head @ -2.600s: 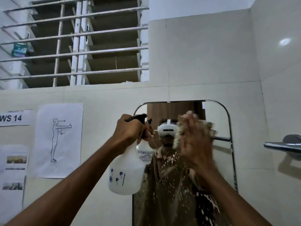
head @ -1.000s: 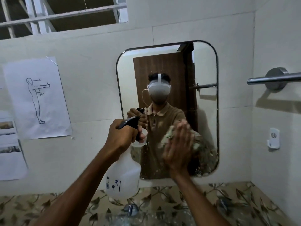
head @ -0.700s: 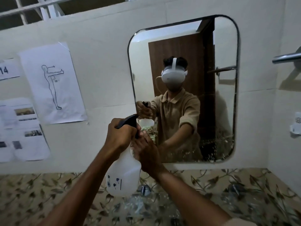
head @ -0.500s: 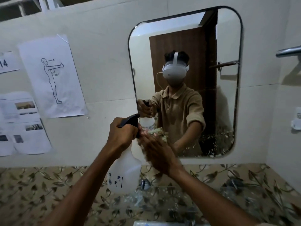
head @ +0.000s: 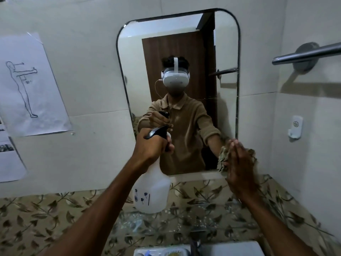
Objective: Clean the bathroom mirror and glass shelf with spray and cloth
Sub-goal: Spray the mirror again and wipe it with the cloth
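The left hand (head: pixel 152 145) has its fingers curled round the neck of the translucent white plastic spray bottle (head: pixel 152 189), held up before the rounded rectangular wall mirror (head: pixel 184 52); the bottle looks light and best held there. The right hand (head: pixel 238 167), fingers straight, presses the soft, crumpled greenish cloth (head: pixel 222 158) flat on the mirror's lower right corner. The glass probably needs only gentle pressure.
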